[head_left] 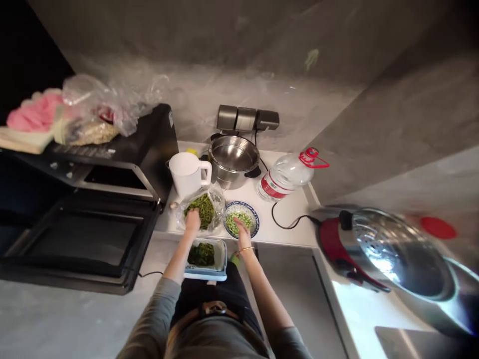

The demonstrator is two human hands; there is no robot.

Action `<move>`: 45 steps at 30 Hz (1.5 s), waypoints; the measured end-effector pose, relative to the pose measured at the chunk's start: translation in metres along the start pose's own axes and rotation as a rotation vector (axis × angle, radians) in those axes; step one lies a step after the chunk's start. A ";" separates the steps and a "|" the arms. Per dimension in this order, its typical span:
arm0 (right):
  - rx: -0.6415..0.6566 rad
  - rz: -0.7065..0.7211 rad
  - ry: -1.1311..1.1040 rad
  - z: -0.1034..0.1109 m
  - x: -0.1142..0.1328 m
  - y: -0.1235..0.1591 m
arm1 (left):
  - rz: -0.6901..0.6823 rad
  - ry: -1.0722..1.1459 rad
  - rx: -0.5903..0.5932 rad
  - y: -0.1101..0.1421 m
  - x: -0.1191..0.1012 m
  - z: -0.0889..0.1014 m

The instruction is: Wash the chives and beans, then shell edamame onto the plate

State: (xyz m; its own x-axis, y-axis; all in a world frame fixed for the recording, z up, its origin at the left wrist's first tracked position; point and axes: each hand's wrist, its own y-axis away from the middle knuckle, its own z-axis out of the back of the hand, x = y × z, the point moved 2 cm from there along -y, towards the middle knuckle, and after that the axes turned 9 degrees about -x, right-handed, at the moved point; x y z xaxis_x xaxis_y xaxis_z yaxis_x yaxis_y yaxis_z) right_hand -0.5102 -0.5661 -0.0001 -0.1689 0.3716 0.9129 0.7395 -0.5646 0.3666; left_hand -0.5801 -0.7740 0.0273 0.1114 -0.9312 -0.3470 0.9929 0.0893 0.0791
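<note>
My left hand (192,220) reaches into a clear plastic bag (217,195) of slim green pods (204,209). Its fingers look curled down among the pods, and whatever they grip is hidden. Over the near side of a blue-rimmed patterned plate (256,219), my right hand (242,232) is held with fingers stretched out. Light green shelled beans (245,218) lie spread on that plate. Below the bag, close to my body, a pale rectangular container (220,255) holds a dark green heap (202,254), too unclear to name.
Behind the bag stand a white pitcher (185,174) and a steel pot (234,159). A large water bottle (286,177) leans at the right, near a black cord (286,227). An oven with its door (93,239) down is at left; a glass-lidded cooker (396,249) is at right.
</note>
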 end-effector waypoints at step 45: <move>0.296 -0.287 0.038 0.017 0.005 0.029 | 0.183 -0.146 -0.096 0.024 0.005 -0.023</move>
State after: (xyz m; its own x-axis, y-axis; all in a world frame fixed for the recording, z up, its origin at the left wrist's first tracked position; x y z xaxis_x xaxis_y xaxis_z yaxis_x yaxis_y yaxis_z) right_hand -0.4787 -0.5682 0.0121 -0.4156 0.4528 0.7888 0.8131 -0.2037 0.5453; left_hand -0.5545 -0.7679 0.0058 0.2889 -0.9372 -0.1957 0.9571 0.2875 0.0362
